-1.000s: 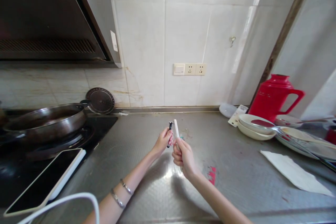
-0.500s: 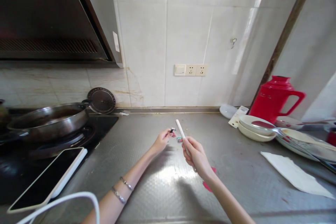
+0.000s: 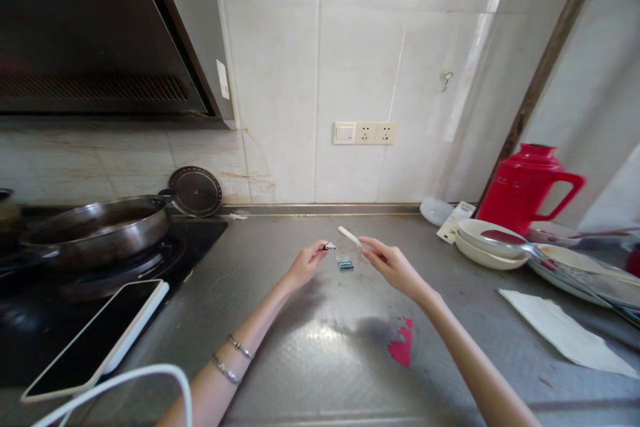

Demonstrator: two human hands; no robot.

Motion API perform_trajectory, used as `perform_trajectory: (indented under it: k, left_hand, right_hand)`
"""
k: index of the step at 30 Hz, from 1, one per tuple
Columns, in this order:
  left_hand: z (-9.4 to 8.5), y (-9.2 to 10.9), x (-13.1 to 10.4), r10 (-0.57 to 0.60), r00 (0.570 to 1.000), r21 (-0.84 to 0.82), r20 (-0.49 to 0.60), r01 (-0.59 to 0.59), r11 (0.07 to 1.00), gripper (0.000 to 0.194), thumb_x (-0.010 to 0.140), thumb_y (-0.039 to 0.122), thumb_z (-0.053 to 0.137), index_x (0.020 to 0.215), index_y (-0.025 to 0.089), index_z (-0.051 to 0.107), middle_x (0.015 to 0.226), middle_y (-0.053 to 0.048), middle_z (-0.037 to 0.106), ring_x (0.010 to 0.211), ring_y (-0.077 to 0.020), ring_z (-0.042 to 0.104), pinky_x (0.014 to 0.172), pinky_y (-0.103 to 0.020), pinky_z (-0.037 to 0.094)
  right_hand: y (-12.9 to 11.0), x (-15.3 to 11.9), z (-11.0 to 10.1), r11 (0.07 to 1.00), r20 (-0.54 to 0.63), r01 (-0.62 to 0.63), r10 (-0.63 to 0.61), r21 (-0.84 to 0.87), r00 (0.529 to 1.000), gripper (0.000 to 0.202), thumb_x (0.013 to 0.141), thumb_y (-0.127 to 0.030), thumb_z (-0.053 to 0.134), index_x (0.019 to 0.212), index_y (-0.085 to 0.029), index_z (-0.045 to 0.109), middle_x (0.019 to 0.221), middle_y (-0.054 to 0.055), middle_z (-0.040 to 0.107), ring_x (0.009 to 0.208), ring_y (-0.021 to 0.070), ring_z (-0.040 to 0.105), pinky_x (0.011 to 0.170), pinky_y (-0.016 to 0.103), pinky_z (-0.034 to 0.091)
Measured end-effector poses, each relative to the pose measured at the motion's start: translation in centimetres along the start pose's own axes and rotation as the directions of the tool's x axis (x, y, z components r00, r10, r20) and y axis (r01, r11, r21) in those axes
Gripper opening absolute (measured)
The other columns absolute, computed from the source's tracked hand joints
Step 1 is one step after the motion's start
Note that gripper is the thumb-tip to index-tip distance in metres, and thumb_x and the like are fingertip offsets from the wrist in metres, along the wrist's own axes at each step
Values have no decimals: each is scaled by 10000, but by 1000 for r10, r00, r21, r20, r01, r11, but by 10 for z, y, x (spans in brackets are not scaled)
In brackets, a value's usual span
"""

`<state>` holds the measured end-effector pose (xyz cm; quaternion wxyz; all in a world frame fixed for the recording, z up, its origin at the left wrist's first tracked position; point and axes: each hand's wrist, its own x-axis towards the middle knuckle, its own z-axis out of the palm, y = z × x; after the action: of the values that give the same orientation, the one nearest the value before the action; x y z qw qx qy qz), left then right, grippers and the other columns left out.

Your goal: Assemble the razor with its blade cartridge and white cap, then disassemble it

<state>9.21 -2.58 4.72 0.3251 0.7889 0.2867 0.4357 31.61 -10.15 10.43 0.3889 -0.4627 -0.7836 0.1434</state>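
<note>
My left hand [image 3: 306, 263] is closed in a pinch on a small black-and-silver piece [image 3: 329, 246], whose exact kind I cannot make out. Across from it, my right hand [image 3: 390, 263] grips one end of a slim white stick [image 3: 349, 235]. The stick's free end tilts up and left, apart from the silver piece. Between the two hands, a small clear packet with blue-green strips [image 3: 345, 265] lies on the metal counter [image 3: 280, 353]. Neither hand touches this packet.
A torn pink scrap [image 3: 403, 345] lies near my right forearm. Left are a phone [image 3: 95, 340], a white cable [image 3: 150, 371] and a pan [image 3: 100, 233] on the stove. Stacked bowls [image 3: 487, 250], a red thermos jug [image 3: 525, 187] and a white napkin [image 3: 560, 333] are right.
My right hand has shifted right, and the white stick now slants more toward the left. The packet and pink scrap show more fully. My left hand has barely moved.
</note>
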Motion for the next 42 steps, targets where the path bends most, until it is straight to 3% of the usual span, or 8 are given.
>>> perform_trajectory:
  k: [6, 13, 18, 22, 27, 32, 37, 42]
  left_hand:
    - [1, -12, -3, -54, 992, 23, -112, 57, 998, 251, 912, 355, 333, 1003, 185, 494, 996, -70, 626, 864, -160, 607, 787, -282, 440]
    - [0, -10, -6, -29, 999, 205, -31, 35, 978, 185, 915, 293, 328, 977, 181, 461, 843, -45, 615, 779, -148, 588, 713, -257, 422]
    - [1, -3, -6, -3, 1000, 250, 5, 1, 968, 169, 913, 287, 332, 927, 178, 460, 806, -31, 593, 739, -144, 572, 679, -240, 403]
    - [2, -1, -5, 11, 999, 237, 40, -21, 971, 178, 914, 261, 320, 971, 179, 467, 868, -40, 605, 807, -150, 580, 714, -240, 403]
    - [2, -4, -5, 12, 999, 262, 39, -22, 965, 177, 911, 264, 327, 947, 175, 475, 828, -31, 601, 754, -147, 569, 696, -241, 403]
    - [2, -4, -6, 41, 998, 237, 48, -51, 970, 191, 915, 258, 325, 988, 180, 483, 897, -49, 610, 843, -158, 578, 748, -250, 402]
    - [2, -4, -7, 31, 998, 268, 57, -45, 962, 173, 913, 264, 331, 946, 186, 483, 819, -17, 588, 753, -138, 563, 704, -233, 398]
    - [2, -3, -8, 44, 996, 257, 80, -63, 964, 185, 918, 254, 317, 969, 186, 481, 870, -29, 598, 790, -144, 565, 739, -247, 400]
  right_hand:
    - [24, 18, 11, 990, 3, 13, -14, 139, 1000, 360, 897, -436, 353, 1032, -171, 555, 588, -33, 467, 509, 102, 421, 490, 205, 347]
    - [22, 30, 12, 987, -19, 159, -160, -24, 987, 313, 897, -375, 408, 1003, -187, 635, 849, 67, 622, 766, 167, 561, 678, 254, 423]
    - [17, 30, 13, 969, 41, 187, -183, -161, 982, 328, 903, -381, 410, 1052, -228, 658, 726, 44, 605, 635, 145, 551, 602, 241, 398]
    - [20, 30, 15, 953, -38, 169, -184, -251, 982, 356, 911, -407, 380, 1023, -237, 672, 694, 41, 595, 632, 148, 547, 592, 246, 365]
    - [18, 26, 17, 950, 1, 227, -232, -216, 973, 347, 910, -396, 395, 1044, -225, 666, 692, 34, 600, 646, 141, 553, 670, 270, 364]
    - [21, 22, 21, 958, -121, 140, -174, -251, 977, 323, 906, -379, 413, 1027, -231, 674, 706, 31, 606, 668, 146, 557, 705, 289, 356]
    - [26, 16, 24, 958, -74, 199, -218, -204, 973, 331, 906, -388, 411, 1046, -226, 664, 718, 30, 615, 690, 148, 566, 729, 295, 357]
    - [28, 14, 23, 957, -115, 173, -203, -232, 972, 343, 905, -399, 408, 1024, -220, 675, 716, 37, 611, 683, 150, 561, 726, 299, 358]
